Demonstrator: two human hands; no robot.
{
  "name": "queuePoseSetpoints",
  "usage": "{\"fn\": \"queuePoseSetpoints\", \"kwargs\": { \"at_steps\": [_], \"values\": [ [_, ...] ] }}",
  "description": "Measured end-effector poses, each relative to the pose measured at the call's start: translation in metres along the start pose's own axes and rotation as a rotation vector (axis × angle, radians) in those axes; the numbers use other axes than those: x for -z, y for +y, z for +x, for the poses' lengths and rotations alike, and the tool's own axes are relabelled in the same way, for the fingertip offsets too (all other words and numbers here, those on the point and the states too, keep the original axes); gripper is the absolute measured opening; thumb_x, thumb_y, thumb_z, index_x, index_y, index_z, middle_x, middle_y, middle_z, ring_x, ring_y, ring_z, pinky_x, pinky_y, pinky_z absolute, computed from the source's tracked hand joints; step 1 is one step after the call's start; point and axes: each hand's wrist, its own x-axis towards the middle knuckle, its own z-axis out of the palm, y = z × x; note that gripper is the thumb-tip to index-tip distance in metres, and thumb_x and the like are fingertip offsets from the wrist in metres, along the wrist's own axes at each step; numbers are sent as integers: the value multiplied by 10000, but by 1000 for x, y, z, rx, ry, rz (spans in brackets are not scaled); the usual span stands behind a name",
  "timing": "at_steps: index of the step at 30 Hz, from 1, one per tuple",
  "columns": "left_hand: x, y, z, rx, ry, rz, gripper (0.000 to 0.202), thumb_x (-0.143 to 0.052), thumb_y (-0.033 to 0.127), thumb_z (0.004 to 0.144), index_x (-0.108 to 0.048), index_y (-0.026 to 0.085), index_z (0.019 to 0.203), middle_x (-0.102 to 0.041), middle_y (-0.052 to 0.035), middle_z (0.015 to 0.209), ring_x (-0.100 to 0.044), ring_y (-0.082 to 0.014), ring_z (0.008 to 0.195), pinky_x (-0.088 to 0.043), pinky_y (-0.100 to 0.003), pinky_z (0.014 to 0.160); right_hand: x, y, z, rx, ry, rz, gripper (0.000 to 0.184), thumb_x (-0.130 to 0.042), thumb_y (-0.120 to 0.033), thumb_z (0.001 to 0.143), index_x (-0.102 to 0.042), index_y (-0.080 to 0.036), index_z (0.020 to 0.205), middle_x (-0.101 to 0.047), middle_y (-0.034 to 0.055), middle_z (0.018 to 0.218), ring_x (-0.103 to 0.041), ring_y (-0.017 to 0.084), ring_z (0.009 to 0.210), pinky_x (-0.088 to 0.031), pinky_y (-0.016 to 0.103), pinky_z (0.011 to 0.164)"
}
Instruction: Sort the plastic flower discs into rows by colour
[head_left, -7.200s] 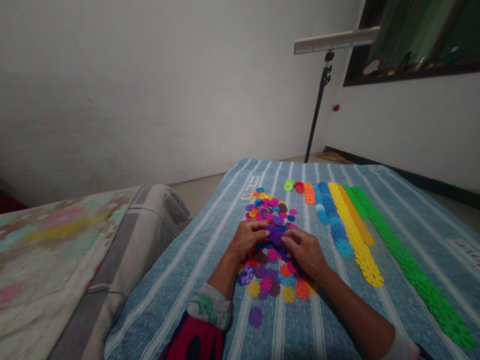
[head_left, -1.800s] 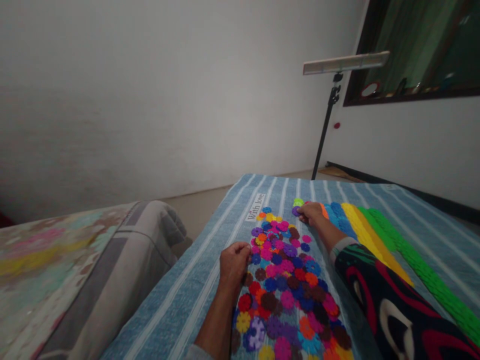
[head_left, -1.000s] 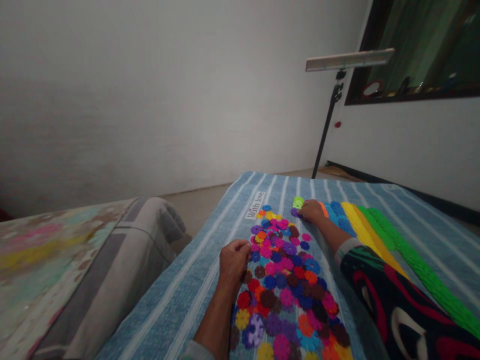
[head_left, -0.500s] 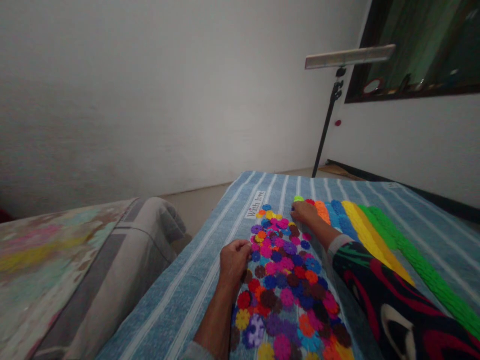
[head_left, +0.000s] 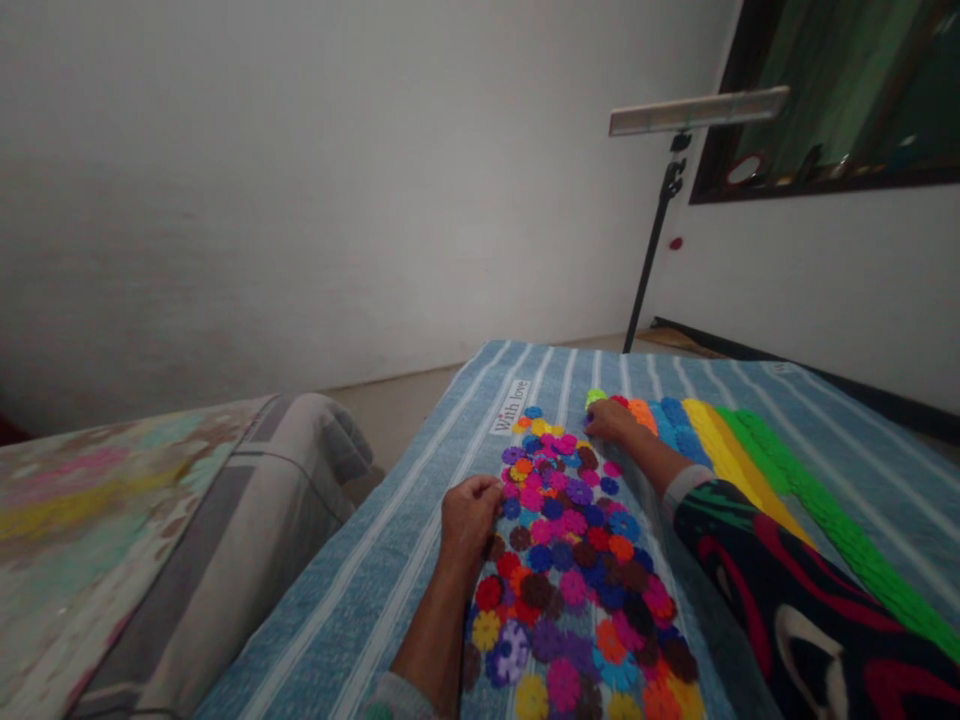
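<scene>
Many small flower-shaped discs (head_left: 572, 587) in mixed colours lie in a long spread on a blue striped cloth (head_left: 390, 570). At the left edge of this spread is my left hand (head_left: 469, 515), thumb and fingers pinched together beside pink discs. Anything between those fingertips is too small or hidden to make out. My right hand (head_left: 616, 422) reaches to the far side, fingers closed, with a bit of a purple disc (head_left: 589, 418) showing at its fingertips. Just beyond it sits a lime-green disc (head_left: 595, 396).
Right of my right arm lie rows of discs sorted by colour: orange (head_left: 642, 412), blue (head_left: 686, 440), yellow (head_left: 739, 475) and green (head_left: 832, 520). A "With love" print (head_left: 511, 407) marks the cloth. Another covered surface (head_left: 112, 500) stands at left, a black stand (head_left: 651, 255) behind.
My right hand and forearm have shifted very slightly to the right at the far end of the cloth. My left hand stays in nearly the same place. The view has tilted a little.
</scene>
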Motion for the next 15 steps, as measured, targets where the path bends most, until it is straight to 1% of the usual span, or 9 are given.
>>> {"fn": "queuePoseSetpoints", "kwargs": {
  "at_steps": [5,11,13,15],
  "values": [
    [0,1,0,0,-2,1,216,-623,348,579,-702,164,660,-586,8,495,-529,-137,504,-384,-235,497,0,4,1,-1,-5,21,306,-629,-352,948,-623,-165,1189,-631,85,1213,-632,220,1058,-543,426,900],
    [-1,-5,3,-11,-10,-8,240,-623,368,592,-708,162,682,-596,2,512,-521,-132,497,-376,-228,477,-4,5,-1,-10,32,52,312,-631,-360,944,-627,-152,1176,-636,87,1210,-629,225,1068,-527,450,923],
    [-1,-7,5,-11,-9,-8,250,-618,373,594,-711,163,693,-607,-3,523,-521,-133,498,-378,-229,475,-3,5,-5,-6,63,76,286,-639,-313,930,-647,-132,1151,-650,117,1204,-620,239,1100,-497,422,952],
    [-1,-8,6,-12,-5,-3,255,-619,369,584,-716,162,697,-620,-8,537,-529,-138,506,-388,-234,482,-1,6,-10,8,100,110,265,-633,-241,904,-672,-109,1130,-657,163,1214,-598,263,1160,-456,367,975]
  ]
}}
